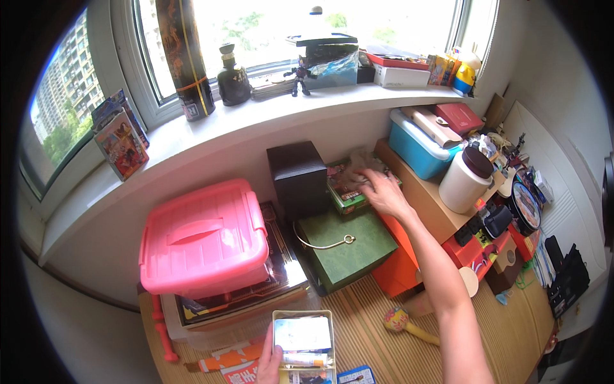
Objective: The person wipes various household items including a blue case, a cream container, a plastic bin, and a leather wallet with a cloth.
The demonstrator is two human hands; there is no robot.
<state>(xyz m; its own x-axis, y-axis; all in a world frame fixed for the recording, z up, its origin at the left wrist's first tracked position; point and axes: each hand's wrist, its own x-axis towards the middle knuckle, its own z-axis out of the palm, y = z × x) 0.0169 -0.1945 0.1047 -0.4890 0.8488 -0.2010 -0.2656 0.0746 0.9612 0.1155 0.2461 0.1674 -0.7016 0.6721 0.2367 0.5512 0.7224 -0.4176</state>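
My right hand (382,189) reaches to the back of the table and touches a crumpled greyish-beige cloth or bag (360,168) on top of a green patterned box (352,199). Whether its fingers grip the crumpled thing I cannot tell. At the bottom, my left hand (269,360) holds the left side of a small open box (332,331) containing a white card or packet, a tube and other small items. A green box (350,245) with a thin metal ring-like handle lies between my hands, beside a black box (297,173).
A pink lidded storage box (206,235) stands on flat boxes at the left. Right of my forearm are a white jar with a brown lid (463,185), a blue container (417,144) and red boxes. A maraca-like toy (397,320) and a blue case (356,375) lie in front.
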